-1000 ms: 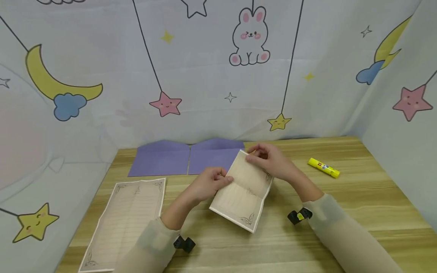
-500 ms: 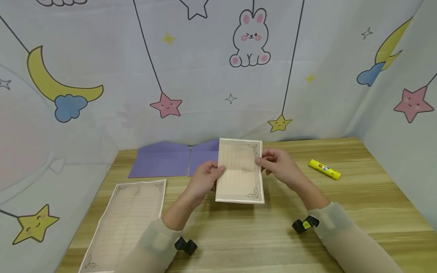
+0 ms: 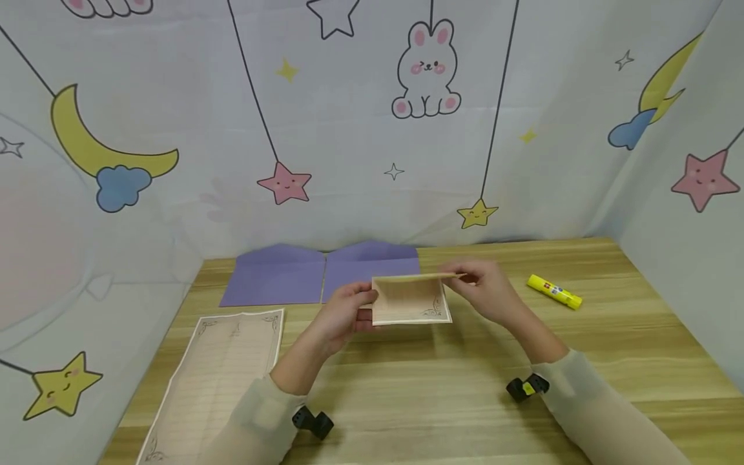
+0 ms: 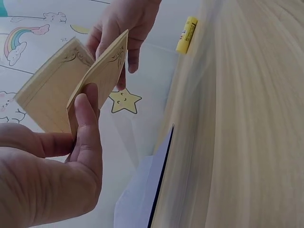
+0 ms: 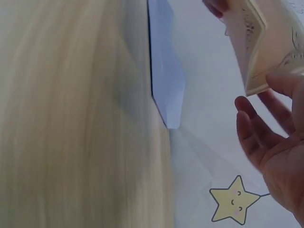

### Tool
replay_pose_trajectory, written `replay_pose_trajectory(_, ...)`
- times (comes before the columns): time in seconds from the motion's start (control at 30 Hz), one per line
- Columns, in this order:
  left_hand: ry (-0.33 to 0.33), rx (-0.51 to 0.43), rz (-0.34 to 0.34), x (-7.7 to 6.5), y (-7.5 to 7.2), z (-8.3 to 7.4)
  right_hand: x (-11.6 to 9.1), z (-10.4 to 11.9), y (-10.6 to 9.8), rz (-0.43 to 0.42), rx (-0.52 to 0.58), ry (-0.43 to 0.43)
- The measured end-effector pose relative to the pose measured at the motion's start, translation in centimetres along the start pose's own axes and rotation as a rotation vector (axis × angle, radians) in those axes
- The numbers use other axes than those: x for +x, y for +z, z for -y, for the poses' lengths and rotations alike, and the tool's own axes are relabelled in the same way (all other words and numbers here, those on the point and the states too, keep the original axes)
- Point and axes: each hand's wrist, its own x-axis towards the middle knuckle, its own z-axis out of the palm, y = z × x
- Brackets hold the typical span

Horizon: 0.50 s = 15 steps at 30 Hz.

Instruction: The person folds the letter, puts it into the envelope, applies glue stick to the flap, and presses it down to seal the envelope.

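Observation:
A cream sheet of letter paper (image 3: 409, 302) with a scrollwork border is held up over the table, folded partway with its upper part bent over. My left hand (image 3: 349, 313) pinches its left edge between thumb and fingers. At the upper right corner, my right hand (image 3: 485, 287) pinches the raised flap. The left wrist view shows the paper (image 4: 102, 71) as two panels spread in a V, the left thumb pressed on the nearer one. In the right wrist view, thumb and index finger grip the paper's corner (image 5: 280, 38) while the other fingers hang below.
Another bordered letter sheet (image 3: 223, 374) lies flat at the left, partly under the left sleeve. Two purple envelopes (image 3: 273, 281) with raised flaps lie side by side at the back. A yellow glue stick (image 3: 554, 292) rests at the right. A printed cloth wall (image 3: 349, 219) stands behind the table.
The letter paper has turned from tilted to square, and its upper part has been folded over toward me. Both hands have shifted their grip to its left edge and upper right corner.

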Motion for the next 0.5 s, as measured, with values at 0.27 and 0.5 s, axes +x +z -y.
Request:
replay_pose_trajectory(0.27, 0.005, -0.044, 0.010, -0.1, -0.3, -0.2, -0.4, -1.0, 0.4, 0.014, -0.355, -0.578)
replay_pose_trajectory(0.5, 0.023, 0.007, -0.055, 0.1, -0.2, 0.0, -0.7, -1.2, 0.4, 0.065, -0.465, -0.638)
